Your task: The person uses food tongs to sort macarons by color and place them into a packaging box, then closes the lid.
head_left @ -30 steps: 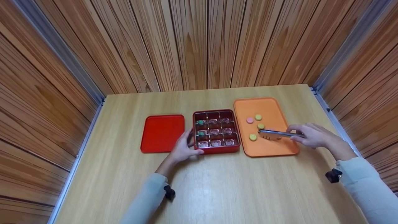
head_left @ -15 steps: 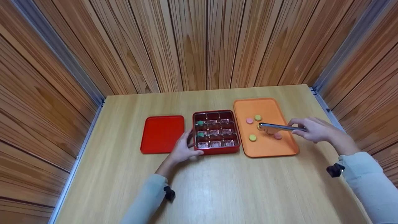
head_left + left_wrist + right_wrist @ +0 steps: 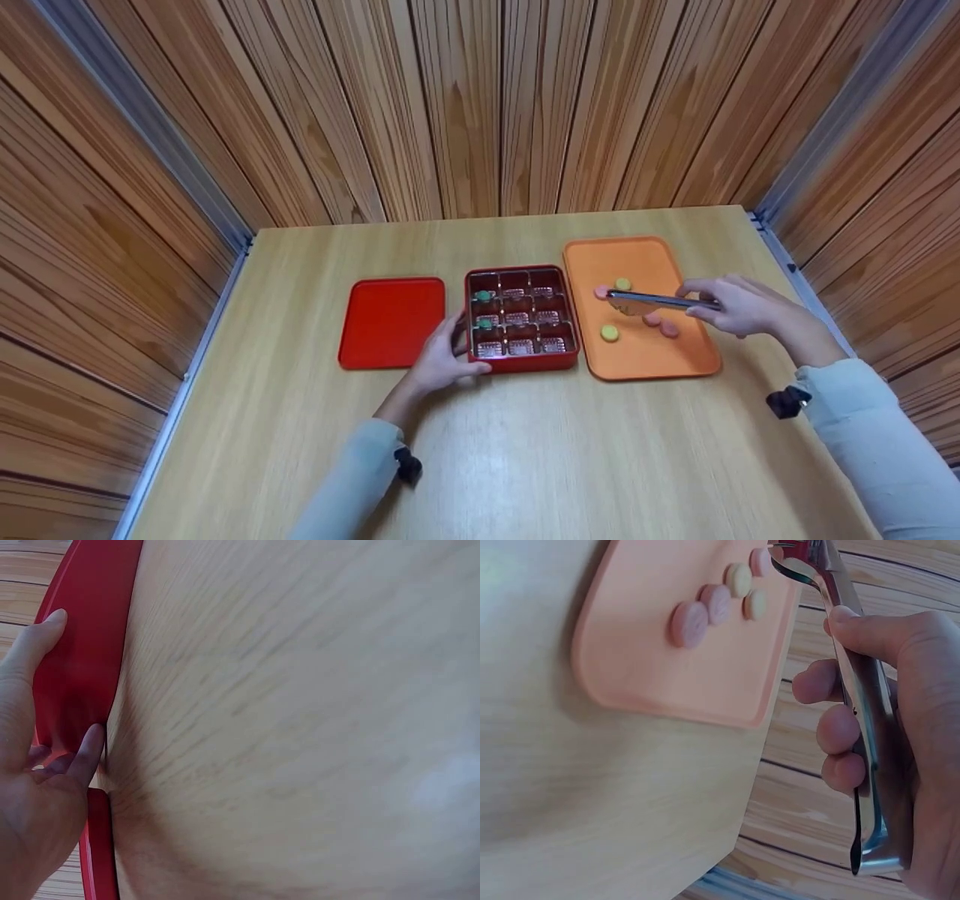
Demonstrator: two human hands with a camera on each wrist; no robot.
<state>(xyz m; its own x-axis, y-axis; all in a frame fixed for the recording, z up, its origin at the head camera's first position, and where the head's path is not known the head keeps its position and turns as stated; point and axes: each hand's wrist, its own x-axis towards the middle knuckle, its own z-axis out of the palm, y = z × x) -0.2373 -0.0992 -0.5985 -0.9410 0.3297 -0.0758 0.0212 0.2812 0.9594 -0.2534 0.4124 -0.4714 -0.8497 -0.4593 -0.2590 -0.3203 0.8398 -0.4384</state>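
Observation:
My right hand (image 3: 739, 304) holds metal tongs (image 3: 870, 720) from the right, fingers wrapped round the handles. The tongs' tip end reaches over the orange tray (image 3: 675, 356), hiding the spot beneath. On the tray lie a yellow macaron (image 3: 609, 333), another yellow macaron (image 3: 623, 284), and several pink macarons (image 3: 670, 328). A dark red box (image 3: 540, 362) with clear compartments stands left of the tray. Two green macarons (image 3: 484, 323) sit in its left column. My left hand (image 3: 440, 362) rests against the box's front left corner, thumb along the front, fingers extended at the left side.
A flat red lid (image 3: 391, 322) lies on the wooden table (image 3: 480, 450), left of the box and partly behind my left hand. The tray stands close to the box's right side. Wood-plank walls (image 3: 472, 112) rise behind and at both sides.
The right hand and tongs have shifted slightly left and back across the tray. One yellow macaron near the tongs' tips is out of sight. My left hand and the box have stayed put.

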